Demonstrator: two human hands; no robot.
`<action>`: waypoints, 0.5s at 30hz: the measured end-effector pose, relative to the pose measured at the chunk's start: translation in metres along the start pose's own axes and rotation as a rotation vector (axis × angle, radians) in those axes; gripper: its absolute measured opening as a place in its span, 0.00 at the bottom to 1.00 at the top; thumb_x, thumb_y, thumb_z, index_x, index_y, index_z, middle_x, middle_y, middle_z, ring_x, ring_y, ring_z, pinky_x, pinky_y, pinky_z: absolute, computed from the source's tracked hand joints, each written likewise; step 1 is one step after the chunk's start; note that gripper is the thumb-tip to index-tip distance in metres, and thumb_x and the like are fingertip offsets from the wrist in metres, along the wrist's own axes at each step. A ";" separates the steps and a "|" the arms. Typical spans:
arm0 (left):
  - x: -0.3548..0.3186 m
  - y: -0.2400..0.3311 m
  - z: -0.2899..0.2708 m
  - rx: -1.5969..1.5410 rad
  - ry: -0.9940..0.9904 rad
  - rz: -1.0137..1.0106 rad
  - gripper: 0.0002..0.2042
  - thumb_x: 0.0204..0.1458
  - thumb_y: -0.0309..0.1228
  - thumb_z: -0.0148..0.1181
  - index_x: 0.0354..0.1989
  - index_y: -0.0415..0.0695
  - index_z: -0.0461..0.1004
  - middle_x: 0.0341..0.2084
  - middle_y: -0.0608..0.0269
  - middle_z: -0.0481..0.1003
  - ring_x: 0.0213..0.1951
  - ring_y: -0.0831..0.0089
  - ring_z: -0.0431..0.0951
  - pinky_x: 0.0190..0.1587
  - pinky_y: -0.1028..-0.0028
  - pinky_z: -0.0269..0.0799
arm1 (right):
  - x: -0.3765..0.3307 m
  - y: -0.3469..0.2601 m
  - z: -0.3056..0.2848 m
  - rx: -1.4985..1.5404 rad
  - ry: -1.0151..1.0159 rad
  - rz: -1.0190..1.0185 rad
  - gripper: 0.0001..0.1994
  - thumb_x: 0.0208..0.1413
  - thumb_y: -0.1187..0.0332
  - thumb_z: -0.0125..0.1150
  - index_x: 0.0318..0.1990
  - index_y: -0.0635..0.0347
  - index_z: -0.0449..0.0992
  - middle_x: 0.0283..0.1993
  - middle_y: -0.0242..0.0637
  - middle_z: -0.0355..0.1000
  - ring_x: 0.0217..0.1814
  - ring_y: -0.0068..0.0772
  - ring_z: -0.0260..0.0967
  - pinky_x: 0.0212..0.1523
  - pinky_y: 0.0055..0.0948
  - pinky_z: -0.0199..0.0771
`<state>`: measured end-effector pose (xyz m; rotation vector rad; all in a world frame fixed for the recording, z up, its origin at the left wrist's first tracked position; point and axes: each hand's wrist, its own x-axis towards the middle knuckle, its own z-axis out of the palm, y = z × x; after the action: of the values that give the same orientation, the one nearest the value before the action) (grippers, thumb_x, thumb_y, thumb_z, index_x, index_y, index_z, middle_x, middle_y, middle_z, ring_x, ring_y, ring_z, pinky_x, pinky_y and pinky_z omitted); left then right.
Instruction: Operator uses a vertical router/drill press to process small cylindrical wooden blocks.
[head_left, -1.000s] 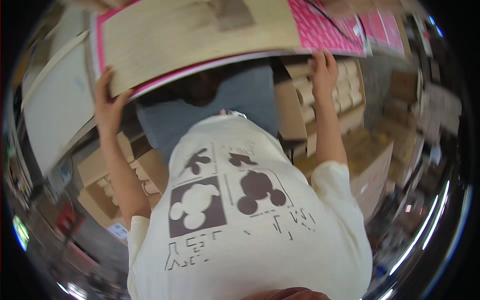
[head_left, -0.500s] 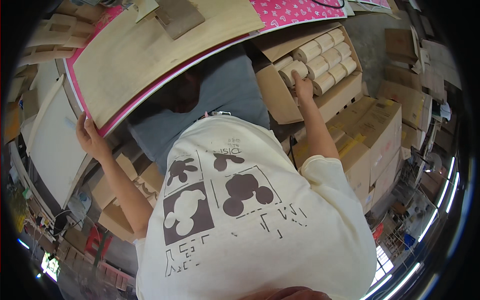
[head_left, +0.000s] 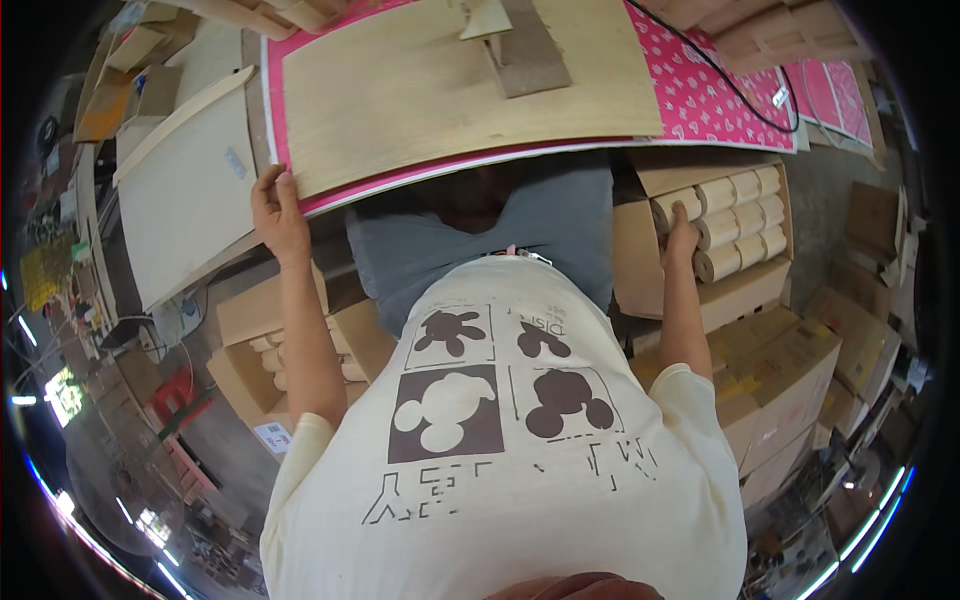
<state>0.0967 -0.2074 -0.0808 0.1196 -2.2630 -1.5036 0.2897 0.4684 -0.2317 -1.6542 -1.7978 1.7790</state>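
My right hand (head_left: 682, 240) reaches into an open cardboard box (head_left: 637, 262) on the right. It grips a pale wooden cylinder (head_left: 668, 210) at the left of the rows, with a digit over its near side; the other fingers are partly hidden. More wooden cylinders (head_left: 745, 220) lie stacked beside it. My left hand (head_left: 280, 215) is closed at the near left corner of the pink-covered table (head_left: 278, 120), its fingers curled on the edge. A flat plywood board (head_left: 400, 100) lies on this table, in front of me.
On the board rests a small brown slab with a wooden piece (head_left: 530, 60). A black cable (head_left: 715, 70) crosses the table's right side. Another open box (head_left: 240, 370) of cylinders stands lower left. Closed cartons (head_left: 780, 375) are stacked lower right. A pale panel (head_left: 185, 190) leans leftward.
The whole view has turned and shifted, so table and box sit differently in it. My right hand stays at the cylinder in the box, and my left hand stays at the table corner.
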 end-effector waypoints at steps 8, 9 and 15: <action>0.000 0.001 -0.007 -0.076 -0.018 -0.051 0.14 0.76 0.28 0.67 0.64 0.36 0.79 0.45 0.66 0.84 0.46 0.81 0.82 0.54 0.77 0.77 | -0.011 -0.012 -0.004 0.062 -0.140 0.108 0.32 0.68 0.37 0.72 0.54 0.61 0.80 0.34 0.32 0.74 0.28 0.31 0.75 0.27 0.36 0.77; -0.001 -0.006 -0.013 -0.059 -0.027 -0.069 0.15 0.75 0.28 0.67 0.65 0.36 0.79 0.48 0.64 0.85 0.48 0.80 0.83 0.56 0.76 0.78 | -0.011 -0.013 -0.004 0.043 -0.159 0.091 0.32 0.68 0.37 0.72 0.54 0.61 0.80 0.34 0.32 0.74 0.28 0.31 0.75 0.27 0.36 0.77; -0.011 0.016 -0.033 -0.213 0.056 -0.117 0.16 0.77 0.27 0.64 0.66 0.32 0.75 0.55 0.55 0.84 0.53 0.72 0.87 0.62 0.73 0.79 | -0.006 -0.001 -0.001 0.015 -0.012 0.230 0.35 0.69 0.32 0.66 0.67 0.51 0.76 0.53 0.40 0.79 0.45 0.37 0.78 0.46 0.38 0.79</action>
<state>0.1225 -0.2263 -0.0590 0.2308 -2.0687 -1.7689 0.2920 0.4645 -0.2268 -1.9160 -1.6509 1.8884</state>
